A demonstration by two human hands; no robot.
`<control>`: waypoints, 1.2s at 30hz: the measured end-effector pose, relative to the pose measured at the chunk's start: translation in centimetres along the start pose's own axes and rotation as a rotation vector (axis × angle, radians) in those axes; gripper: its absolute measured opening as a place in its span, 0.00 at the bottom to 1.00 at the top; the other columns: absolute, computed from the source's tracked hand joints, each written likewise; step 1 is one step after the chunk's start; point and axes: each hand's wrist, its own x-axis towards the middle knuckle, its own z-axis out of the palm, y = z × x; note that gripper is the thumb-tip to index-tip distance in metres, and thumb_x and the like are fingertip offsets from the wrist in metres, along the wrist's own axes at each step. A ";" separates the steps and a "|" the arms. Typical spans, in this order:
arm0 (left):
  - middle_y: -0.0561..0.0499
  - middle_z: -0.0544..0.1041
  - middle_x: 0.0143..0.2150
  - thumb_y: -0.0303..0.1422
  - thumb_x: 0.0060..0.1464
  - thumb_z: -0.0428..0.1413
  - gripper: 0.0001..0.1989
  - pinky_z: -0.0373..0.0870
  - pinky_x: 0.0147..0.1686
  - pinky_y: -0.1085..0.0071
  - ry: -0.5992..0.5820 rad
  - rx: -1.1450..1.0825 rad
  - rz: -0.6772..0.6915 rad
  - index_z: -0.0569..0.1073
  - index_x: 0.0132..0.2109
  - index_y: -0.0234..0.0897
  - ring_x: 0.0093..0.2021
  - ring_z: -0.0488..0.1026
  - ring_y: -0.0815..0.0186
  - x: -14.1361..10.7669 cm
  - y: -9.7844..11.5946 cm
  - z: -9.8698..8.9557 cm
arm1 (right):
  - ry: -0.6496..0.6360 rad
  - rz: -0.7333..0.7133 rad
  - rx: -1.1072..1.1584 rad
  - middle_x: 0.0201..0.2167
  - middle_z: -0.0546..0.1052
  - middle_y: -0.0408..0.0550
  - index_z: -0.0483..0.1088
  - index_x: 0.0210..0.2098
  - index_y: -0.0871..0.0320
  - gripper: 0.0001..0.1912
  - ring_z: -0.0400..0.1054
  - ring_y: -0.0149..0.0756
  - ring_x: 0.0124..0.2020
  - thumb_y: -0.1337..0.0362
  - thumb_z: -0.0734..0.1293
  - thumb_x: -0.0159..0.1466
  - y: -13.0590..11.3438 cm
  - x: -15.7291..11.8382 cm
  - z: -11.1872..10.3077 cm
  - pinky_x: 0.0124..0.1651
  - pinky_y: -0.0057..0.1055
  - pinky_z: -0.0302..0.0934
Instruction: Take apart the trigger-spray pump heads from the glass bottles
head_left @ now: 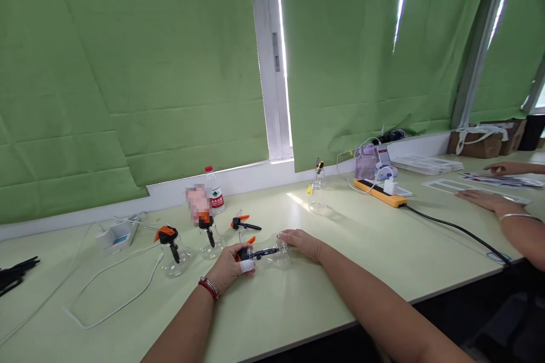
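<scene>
A clear bottle [276, 260] with a black and orange trigger head lies sideways between my hands, above or on the table. Around the head end, my left hand [234, 265] has its fingers closed; a white wrap covers one finger. My right hand [301, 243] grips the base end of the same bottle. Just beyond them is a loose black and orange trigger piece [244, 224]. To the left stand two more clear bottles with black and orange heads, one nearer [175, 264] and one farther [212, 247].
A water bottle [217, 195] with a red cap is by the wall. Further right are a clear flask-like bottle [318, 195], an orange power strip [378, 193] and a purple jug [365, 161]. White cables [106, 264] cross the left side. Another person's hands [483, 199] rest near papers.
</scene>
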 end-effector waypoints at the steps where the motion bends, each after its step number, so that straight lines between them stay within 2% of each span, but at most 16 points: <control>1: 0.54 0.75 0.26 0.33 0.36 0.65 0.25 0.70 0.32 0.68 -0.001 0.003 0.000 0.70 0.44 0.33 0.25 0.72 0.67 0.0 0.0 0.0 | 0.002 0.003 0.002 0.40 0.73 0.51 0.74 0.38 0.61 0.29 0.64 0.44 0.44 0.41 0.62 0.54 0.1 0.0 0.0 0.52 0.42 0.53; 5: 0.54 0.75 0.27 0.32 0.36 0.65 0.24 0.70 0.32 0.69 -0.005 0.000 0.004 0.70 0.44 0.33 0.25 0.72 0.68 0.1 0.0 0.0 | -0.062 -0.003 0.059 0.44 0.72 0.52 0.72 0.43 0.60 0.30 0.62 0.46 0.49 0.42 0.63 0.54 0.8 0.2 -0.4 0.55 0.43 0.51; 9: 0.53 0.75 0.27 0.32 0.36 0.65 0.24 0.69 0.30 0.69 -0.012 -0.019 0.003 0.70 0.43 0.33 0.25 0.72 0.68 0.0 0.2 0.1 | -0.131 -0.064 0.141 0.52 0.65 0.53 0.62 0.54 0.55 0.38 0.57 0.43 0.54 0.50 0.73 0.47 1.6 0.4 -1.0 0.55 0.40 0.52; 11: 0.54 0.75 0.27 0.32 0.36 0.65 0.24 0.69 0.31 0.69 -0.008 -0.025 -0.003 0.70 0.43 0.33 0.25 0.72 0.68 0.0 0.3 0.2 | -0.152 -0.088 0.116 0.50 0.66 0.51 0.62 0.52 0.55 0.38 0.58 0.42 0.52 0.54 0.75 0.44 1.8 0.5 -1.2 0.54 0.39 0.53; 13: 0.54 0.75 0.26 0.32 0.36 0.65 0.24 0.69 0.32 0.69 -0.003 -0.021 -0.006 0.71 0.43 0.33 0.25 0.72 0.68 -0.1 0.4 0.2 | -0.145 -0.094 0.067 0.46 0.67 0.49 0.64 0.48 0.55 0.34 0.60 0.41 0.49 0.55 0.75 0.45 1.8 0.5 -1.1 0.53 0.39 0.53; 16: 0.54 0.74 0.25 0.33 0.36 0.65 0.24 0.69 0.31 0.69 0.011 -0.010 -0.013 0.71 0.43 0.33 0.25 0.72 0.68 -0.1 0.5 0.3 | -0.120 -0.076 0.050 0.41 0.69 0.47 0.67 0.45 0.57 0.29 0.62 0.40 0.45 0.53 0.74 0.47 1.4 0.5 -0.9 0.51 0.39 0.54; 19: 0.54 0.74 0.25 0.33 0.35 0.66 0.25 0.69 0.32 0.69 0.009 0.006 -0.004 0.72 0.44 0.33 0.25 0.72 0.68 -0.1 0.4 0.2 | -0.096 -0.041 0.052 0.40 0.70 0.49 0.71 0.39 0.60 0.23 0.63 0.40 0.43 0.47 0.68 0.53 0.9 0.4 -0.5 0.50 0.38 0.54; 23: 0.54 0.75 0.27 0.33 0.36 0.66 0.26 0.70 0.32 0.68 -0.009 0.020 0.003 0.71 0.45 0.33 0.26 0.72 0.68 0.0 0.1 0.0 | -0.026 -0.007 0.045 0.39 0.72 0.50 0.73 0.37 0.61 0.27 0.64 0.41 0.42 0.42 0.61 0.57 0.4 0.2 0.0 0.52 0.39 0.52; 26: 0.53 0.76 0.27 0.33 0.37 0.65 0.26 0.70 0.33 0.68 -0.004 0.022 0.001 0.70 0.46 0.33 0.26 0.72 0.67 0.0 -0.1 -0.1 | -0.034 0.003 0.037 0.38 0.73 0.50 0.73 0.37 0.61 0.29 0.64 0.42 0.43 0.41 0.60 0.57 0.4 0.1 0.0 0.53 0.41 0.51; 28: 0.53 0.76 0.26 0.33 0.37 0.65 0.26 0.70 0.33 0.68 -0.005 0.022 0.003 0.70 0.46 0.32 0.25 0.72 0.67 0.0 0.0 -0.1 | -0.060 -0.015 0.056 0.42 0.72 0.52 0.72 0.41 0.61 0.29 0.63 0.44 0.47 0.41 0.61 0.56 0.7 0.2 -0.3 0.55 0.41 0.51; 30: 0.53 0.76 0.26 0.33 0.37 0.65 0.26 0.70 0.32 0.68 -0.002 0.011 -0.002 0.70 0.46 0.32 0.25 0.72 0.68 0.0 0.1 0.0 | -0.104 -0.046 0.103 0.48 0.69 0.52 0.67 0.49 0.58 0.32 0.60 0.43 0.52 0.44 0.67 0.52 1.2 0.3 -0.7 0.55 0.40 0.51; 32: 0.54 0.75 0.26 0.32 0.36 0.65 0.25 0.70 0.32 0.68 0.007 -0.011 -0.014 0.70 0.45 0.32 0.25 0.72 0.67 0.0 0.2 0.1 | -0.145 -0.079 0.139 0.52 0.65 0.52 0.61 0.54 0.54 0.40 0.57 0.42 0.55 0.51 0.74 0.45 1.7 0.5 -1.1 0.56 0.40 0.51; 34: 0.54 0.75 0.26 0.32 0.35 0.66 0.26 0.70 0.31 0.68 0.019 -0.022 -0.016 0.70 0.45 0.32 0.25 0.72 0.67 0.0 0.2 0.1 | -0.170 -0.094 0.156 0.51 0.65 0.52 0.60 0.54 0.54 0.44 0.57 0.42 0.54 0.58 0.78 0.40 1.9 0.6 -1.2 0.55 0.40 0.53; 36: 0.54 0.74 0.27 0.32 0.35 0.66 0.26 0.70 0.31 0.69 0.030 -0.013 -0.006 0.71 0.44 0.32 0.26 0.72 0.67 0.0 0.2 0.1 | -0.180 -0.099 0.189 0.48 0.67 0.52 0.61 0.51 0.55 0.42 0.60 0.41 0.52 0.61 0.78 0.38 1.9 0.7 -1.2 0.53 0.40 0.55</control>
